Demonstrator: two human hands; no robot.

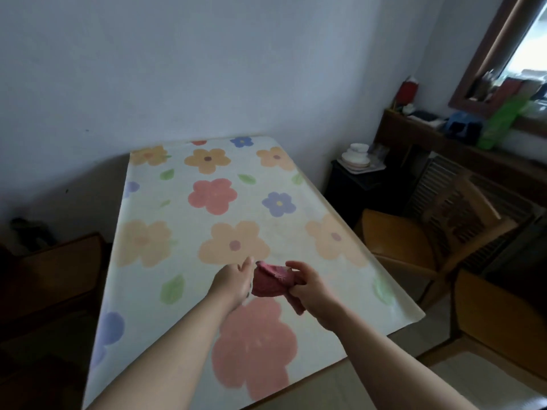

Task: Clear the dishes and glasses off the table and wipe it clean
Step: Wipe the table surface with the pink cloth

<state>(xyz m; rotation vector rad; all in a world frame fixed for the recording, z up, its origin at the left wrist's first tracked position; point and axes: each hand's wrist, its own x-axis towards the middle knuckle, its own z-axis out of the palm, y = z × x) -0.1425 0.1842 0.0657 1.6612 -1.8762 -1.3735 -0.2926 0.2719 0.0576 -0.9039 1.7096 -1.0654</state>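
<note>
A wooden chair (pixel 396 241) stands near a slatted radiator (pixel 435 176).

Soft, nubbly pink cloth (pixel 270 281) — smooth matt flowered tablecloth (pixel 189 220) — glossy wooden chair (pixel 393 241)

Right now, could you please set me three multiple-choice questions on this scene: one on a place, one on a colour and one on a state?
1. Where do the stacked white dishes stand?
A. on the floor
B. on the dark side cabinet
C. in a sink

2. What colour is the cloth?
A. pink
B. green
C. white

3. What is the cloth's state?
A. hanging from a hook
B. soaking in a bucket
C. gripped by the right hand above the table

Answers:
1 B: the stack sits on the cabinet beyond the table's right edge.
2 A: it shows pink.
3 C: the fingers curl round it.
</note>
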